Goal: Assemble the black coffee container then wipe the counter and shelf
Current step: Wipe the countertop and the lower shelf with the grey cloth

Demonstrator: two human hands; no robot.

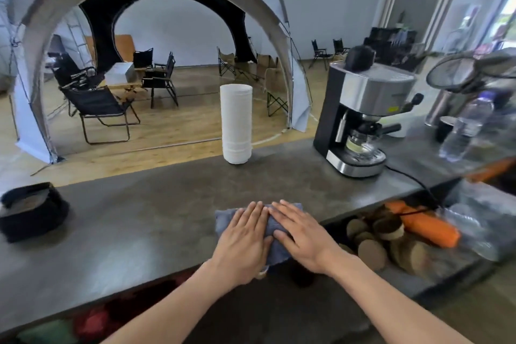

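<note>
Both hands, left hand (242,243) and right hand (303,234), lie flat and open, pressing the grey cloth (275,246) onto the counter (139,218). Maintain even pressure; wipe in overlapping passes around the cup stack (236,123).

cloth (275,243): soft grey fabric | counter (156,204): matt stone-grey | coffee machine (363,117): brushed metal
</note>
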